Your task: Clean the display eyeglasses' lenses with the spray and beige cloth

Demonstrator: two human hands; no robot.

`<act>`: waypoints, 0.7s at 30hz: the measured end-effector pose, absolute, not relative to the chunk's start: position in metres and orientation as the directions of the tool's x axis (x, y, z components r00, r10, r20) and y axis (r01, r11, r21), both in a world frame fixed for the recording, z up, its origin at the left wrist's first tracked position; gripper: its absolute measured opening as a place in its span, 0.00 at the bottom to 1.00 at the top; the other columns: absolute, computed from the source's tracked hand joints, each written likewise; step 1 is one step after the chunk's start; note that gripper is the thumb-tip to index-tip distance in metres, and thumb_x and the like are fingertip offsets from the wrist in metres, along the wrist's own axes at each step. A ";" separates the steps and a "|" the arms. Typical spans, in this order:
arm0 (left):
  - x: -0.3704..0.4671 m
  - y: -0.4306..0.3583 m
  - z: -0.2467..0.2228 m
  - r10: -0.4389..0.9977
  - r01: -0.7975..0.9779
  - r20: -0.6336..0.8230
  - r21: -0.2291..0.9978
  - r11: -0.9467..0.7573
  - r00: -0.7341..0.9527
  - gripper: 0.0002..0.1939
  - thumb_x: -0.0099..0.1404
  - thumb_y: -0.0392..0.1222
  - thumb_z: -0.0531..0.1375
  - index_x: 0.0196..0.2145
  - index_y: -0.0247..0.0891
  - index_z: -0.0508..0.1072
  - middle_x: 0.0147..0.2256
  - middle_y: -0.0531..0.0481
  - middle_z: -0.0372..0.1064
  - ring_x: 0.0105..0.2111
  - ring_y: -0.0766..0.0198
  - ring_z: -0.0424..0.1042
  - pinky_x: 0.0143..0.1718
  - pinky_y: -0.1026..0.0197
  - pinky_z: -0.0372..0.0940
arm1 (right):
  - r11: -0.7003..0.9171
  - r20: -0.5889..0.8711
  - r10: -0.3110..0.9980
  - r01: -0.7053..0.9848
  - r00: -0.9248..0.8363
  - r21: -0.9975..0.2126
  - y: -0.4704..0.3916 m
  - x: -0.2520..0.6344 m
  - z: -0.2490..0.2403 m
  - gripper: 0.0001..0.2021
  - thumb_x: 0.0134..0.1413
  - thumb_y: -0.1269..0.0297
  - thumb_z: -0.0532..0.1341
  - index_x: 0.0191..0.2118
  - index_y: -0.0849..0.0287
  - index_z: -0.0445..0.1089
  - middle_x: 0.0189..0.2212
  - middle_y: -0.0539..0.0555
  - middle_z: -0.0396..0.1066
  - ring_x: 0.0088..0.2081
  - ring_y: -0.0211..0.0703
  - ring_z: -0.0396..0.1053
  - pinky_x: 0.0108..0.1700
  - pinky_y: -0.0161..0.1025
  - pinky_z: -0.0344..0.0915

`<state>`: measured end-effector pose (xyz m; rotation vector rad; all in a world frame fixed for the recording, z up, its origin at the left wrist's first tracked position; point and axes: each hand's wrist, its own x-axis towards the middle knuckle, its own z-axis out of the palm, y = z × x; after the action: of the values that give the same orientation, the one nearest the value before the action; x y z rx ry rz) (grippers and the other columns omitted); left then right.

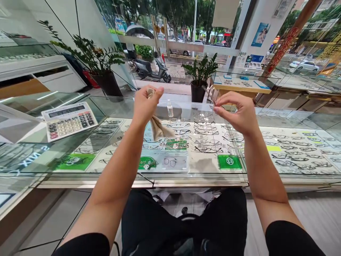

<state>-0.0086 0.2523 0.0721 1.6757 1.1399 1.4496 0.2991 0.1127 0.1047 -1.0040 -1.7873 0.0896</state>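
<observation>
My left hand [147, 103] is closed around a beige cloth [158, 128], which hangs down below the fingers above the glass counter. Raised at about the same height, my right hand [236, 110] pinches a pair of glasses [211, 95] between thumb and fingertips. The glasses are thin and partly lost against the background, so their lenses are hard to make out. Cloth and glasses are apart. Between the two hands, a small white bottle [169, 108] stands upright on the counter top.
The glass display counter [202, 176] holds rows of eyeglass frames [206, 128] under its top. A calculator [69, 121] lies at the left beside papers [18, 122]. Beyond the counter stand two potted plants [106, 83] and a window; a scooter [151, 67] is parked outside.
</observation>
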 end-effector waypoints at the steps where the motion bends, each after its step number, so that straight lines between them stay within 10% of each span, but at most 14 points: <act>1: -0.018 0.260 0.064 0.866 0.306 0.498 0.832 -0.464 -0.041 0.21 0.69 0.60 0.69 0.31 0.41 0.70 0.27 0.55 0.61 0.29 0.65 0.57 0.31 0.60 0.53 | 0.619 0.697 0.703 0.602 -0.140 -0.504 0.116 0.305 0.095 0.04 0.60 0.59 0.73 0.35 0.49 0.80 0.39 0.52 0.83 0.44 0.49 0.79 0.54 0.51 0.75; 4: -0.039 0.281 0.040 0.822 0.498 0.558 0.748 -0.439 -0.112 0.22 0.67 0.58 0.69 0.27 0.40 0.69 0.26 0.55 0.61 0.30 0.64 0.58 0.35 0.57 0.52 | 0.526 0.514 0.819 0.692 -0.254 -0.495 0.127 0.314 0.068 0.03 0.63 0.63 0.70 0.36 0.53 0.78 0.40 0.53 0.82 0.45 0.49 0.79 0.53 0.49 0.73; 11: -0.063 0.317 -0.004 0.781 0.534 0.612 0.706 -0.466 -0.128 0.28 0.65 0.65 0.71 0.26 0.40 0.70 0.22 0.59 0.60 0.29 0.68 0.54 0.33 0.56 0.44 | 0.378 0.007 0.926 0.924 -0.379 -0.060 0.140 0.294 0.027 0.09 0.64 0.75 0.64 0.37 0.58 0.82 0.41 0.56 0.84 0.47 0.54 0.78 0.49 0.48 0.64; 21: -0.060 0.338 -0.018 0.786 0.591 0.607 0.679 -0.436 -0.118 0.26 0.63 0.58 0.73 0.22 0.42 0.68 0.18 0.58 0.57 0.25 0.67 0.50 0.31 0.53 0.41 | 0.344 -0.159 0.932 0.934 -0.327 0.096 0.146 0.283 0.019 0.11 0.66 0.75 0.63 0.38 0.59 0.84 0.45 0.58 0.85 0.50 0.56 0.75 0.49 0.50 0.56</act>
<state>-0.0602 0.3376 -0.0181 1.9544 1.5549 1.5867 0.2833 0.1456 0.0192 -1.9140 -2.7223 0.0217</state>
